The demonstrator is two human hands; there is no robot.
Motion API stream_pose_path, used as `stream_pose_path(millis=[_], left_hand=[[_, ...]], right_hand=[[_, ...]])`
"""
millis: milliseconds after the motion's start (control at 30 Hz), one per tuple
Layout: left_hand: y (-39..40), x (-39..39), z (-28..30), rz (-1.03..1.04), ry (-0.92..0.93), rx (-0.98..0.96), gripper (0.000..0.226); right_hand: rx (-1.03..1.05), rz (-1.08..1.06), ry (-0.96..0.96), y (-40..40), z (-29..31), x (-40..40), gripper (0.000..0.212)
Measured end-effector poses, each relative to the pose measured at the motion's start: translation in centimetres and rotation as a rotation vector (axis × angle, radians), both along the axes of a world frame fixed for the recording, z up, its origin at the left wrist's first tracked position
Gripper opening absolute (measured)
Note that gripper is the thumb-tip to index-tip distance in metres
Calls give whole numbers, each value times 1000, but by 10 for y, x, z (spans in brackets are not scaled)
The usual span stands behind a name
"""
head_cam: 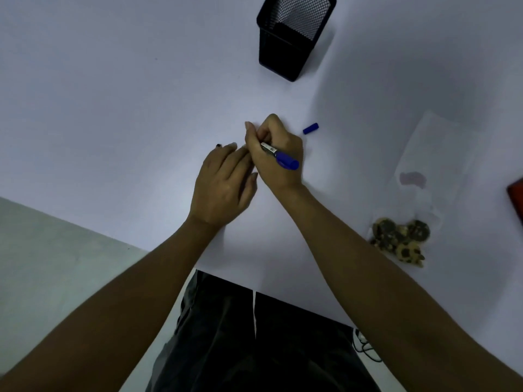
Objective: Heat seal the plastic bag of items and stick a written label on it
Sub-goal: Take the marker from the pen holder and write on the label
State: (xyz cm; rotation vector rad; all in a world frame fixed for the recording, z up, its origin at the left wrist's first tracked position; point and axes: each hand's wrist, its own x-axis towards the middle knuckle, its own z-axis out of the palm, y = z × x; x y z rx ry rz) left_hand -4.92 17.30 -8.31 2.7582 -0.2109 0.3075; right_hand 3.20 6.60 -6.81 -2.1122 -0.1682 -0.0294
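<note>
Writing looks like the step in hand: right hand (pixel 276 154) clamps the pen (pixel 280 156), tip hidden; left hand (pixel 223 188) lies flat beside it, perhaps pinning an unseen label. Bag (pixel 416 193) waits well apart, right. Best press lightly and keep the label pinned.

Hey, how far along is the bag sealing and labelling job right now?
Looks done: pen cap is off, lying on the table. In hand: the right hand holds the blue pen, tip down beside the left hand; the label itself is hidden. Left: sticking it on the plastic bag; its seal can't be judged.
</note>
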Motion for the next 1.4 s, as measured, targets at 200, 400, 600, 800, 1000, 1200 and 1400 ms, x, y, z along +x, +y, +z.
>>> stream_pose_path(millis=[200,400,600,800,1000,1200,1400], left_hand=[[0,1,-1,4,30,40,32],[0,1,-1,15,24,41,32],[0,1,0,21,44,36,33],[-1,0,-1,31,53,40,34],[-2,2,0,37,52,32,35],[-1,0,-1,35,39,35,36],[0,-1,-2,36,50,23,37]], right_hand=[[-41,-26,-7,1,-5,1,28],[-86,-52,116,7,-2,10,30],[-77,-19,76,8,-3,9,31],[-99,0,66,9,-3,10,27],[-87,-13,105,9,-3,10,29],[-107,-36,129,11,-6,9,45],[-133,-55,77,13,-7,9,37]])
